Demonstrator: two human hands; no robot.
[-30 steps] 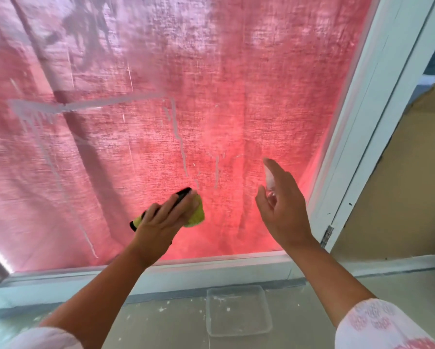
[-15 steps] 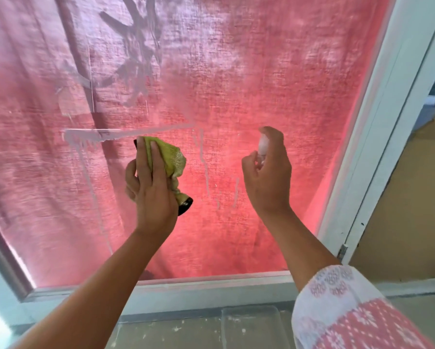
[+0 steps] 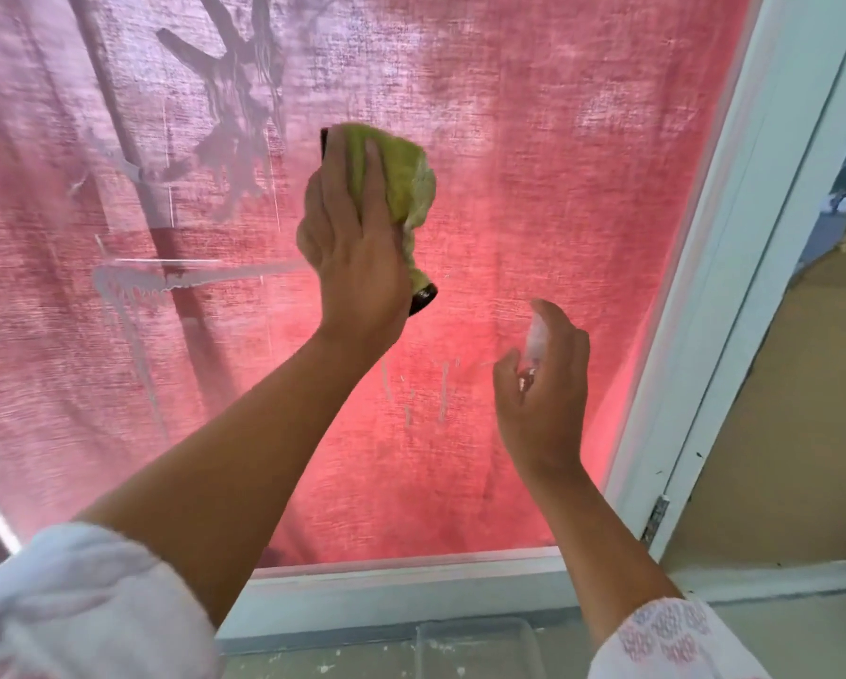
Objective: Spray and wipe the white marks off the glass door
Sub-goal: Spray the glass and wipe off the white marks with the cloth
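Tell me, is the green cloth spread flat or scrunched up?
Scrunched up: the green cloth bunches in wrinkles under the left hand.

Smooth, glossy glass door (image 3: 533, 213), streaked and filmed with chalky, matt white marks (image 3: 166, 281). Behind the pane, coarse-woven red curtain (image 3: 582, 115), rough and slubbed in look. Soft yellow-green cloth (image 3: 401, 178), fuzzy and crumpled, wrapped round a black handle (image 3: 423, 298), hard and glossy like plastic. Translucent plastic spray bottle (image 3: 536, 340), faintly frosted. Painted door frame (image 3: 734, 286), pale and smooth with a satin sheen, dark-flecked low down. Dull grey metal hinge (image 3: 656, 519). Clear plastic tray (image 3: 475, 644), spotted white. Matt floor (image 3: 337, 664), speckled white. Matt tan wall (image 3: 803, 409), scuffed. Soft white cloth left sleeve (image 3: 68, 605); thin printed cloth right sleeve (image 3: 666, 639).
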